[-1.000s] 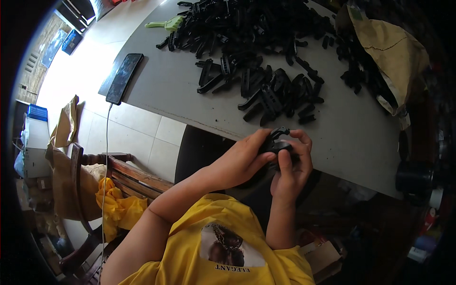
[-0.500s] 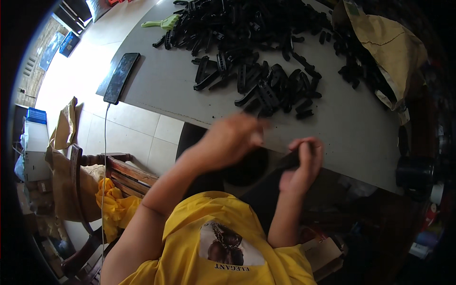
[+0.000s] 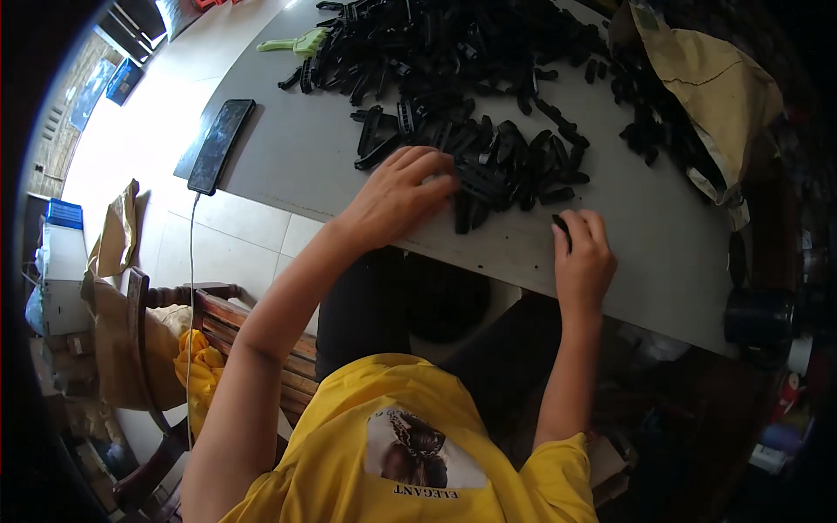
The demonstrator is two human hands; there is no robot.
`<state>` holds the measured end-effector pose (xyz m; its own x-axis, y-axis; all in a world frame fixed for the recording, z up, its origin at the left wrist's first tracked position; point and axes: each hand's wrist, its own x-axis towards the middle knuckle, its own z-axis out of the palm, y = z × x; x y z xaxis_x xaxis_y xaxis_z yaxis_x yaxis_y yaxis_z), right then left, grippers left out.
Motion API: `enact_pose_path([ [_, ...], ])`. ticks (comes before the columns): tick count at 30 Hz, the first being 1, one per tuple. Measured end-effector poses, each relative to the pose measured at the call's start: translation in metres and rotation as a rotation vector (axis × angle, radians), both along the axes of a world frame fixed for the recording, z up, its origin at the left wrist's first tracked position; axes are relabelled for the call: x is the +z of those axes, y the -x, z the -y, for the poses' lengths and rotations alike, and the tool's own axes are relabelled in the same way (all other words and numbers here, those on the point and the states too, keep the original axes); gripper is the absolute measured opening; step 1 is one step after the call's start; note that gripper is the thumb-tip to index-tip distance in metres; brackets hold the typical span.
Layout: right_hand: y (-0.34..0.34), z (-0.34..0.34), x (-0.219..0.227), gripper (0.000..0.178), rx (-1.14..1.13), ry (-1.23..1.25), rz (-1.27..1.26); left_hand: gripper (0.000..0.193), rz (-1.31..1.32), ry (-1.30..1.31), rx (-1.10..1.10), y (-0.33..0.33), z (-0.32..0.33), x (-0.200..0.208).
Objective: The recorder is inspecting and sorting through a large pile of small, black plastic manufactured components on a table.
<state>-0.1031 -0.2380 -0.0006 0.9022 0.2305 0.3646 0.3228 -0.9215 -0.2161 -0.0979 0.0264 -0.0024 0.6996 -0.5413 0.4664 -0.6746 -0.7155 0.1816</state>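
A heap of black curved plastic pieces, some with slots along them, lies on the grey table. At the heap's near left edge is my left hand, palm down, its bent fingers somewhat apart against the nearest pieces. Its fingertips are partly hidden, and no piece shows in its grasp. My right hand is to the right of the heap, over the table's near edge. Between its thumb and fingers it grips a small black plastic piece, mostly covered by the fingers.
A larger pile of the same pieces covers the far table. A phone with a white cable lies at left, near a light green tool. Brown paper sack at right; wooden chair at lower left.
My left hand has moved up and left, from above the table edge to the heap. The right hand has moved slightly right and up, still holding a black piece.
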Motion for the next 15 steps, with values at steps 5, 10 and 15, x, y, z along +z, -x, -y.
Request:
enact_pose_path([
  [5,0.037,-0.020,0.004,0.018,0.037,-1.241,-0.295,0.021,-0.787,0.754,0.332,0.031,0.031,0.020],
  [10,0.062,-0.055,0.011,0.024,0.189,-1.514,-0.376,0.023,-0.561,0.733,0.063,0.054,0.056,0.024],
  [15,0.067,-0.059,0.005,0.026,0.229,-1.562,-0.285,0.028,-0.957,0.769,-0.099,0.062,0.061,0.038],
])
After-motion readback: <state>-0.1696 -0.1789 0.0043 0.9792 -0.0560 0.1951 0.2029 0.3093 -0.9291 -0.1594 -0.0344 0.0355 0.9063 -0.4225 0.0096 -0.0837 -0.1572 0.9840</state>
